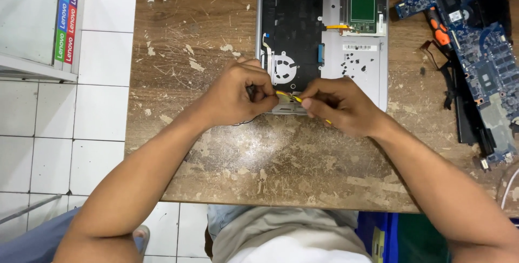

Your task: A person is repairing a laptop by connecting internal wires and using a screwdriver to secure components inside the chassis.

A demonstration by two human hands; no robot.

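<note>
Colour-strip label (66, 17): far left, on the edge of a pale cabinet beside the desk; two narrow upright strips side by side, made of blocks in blue, purple, green and red, each with white lettering running along it.
Barcode sticker (359, 47): on the grey inside face of the opened laptop shell, just below the green board; small white rectangle, lying flat, with fine dark bars.
Chip sticker (455, 16): on the blue circuit board at the desk's right end; tiny pale rectangle, too small to make out further.
Screens and packages: none in view.
</note>
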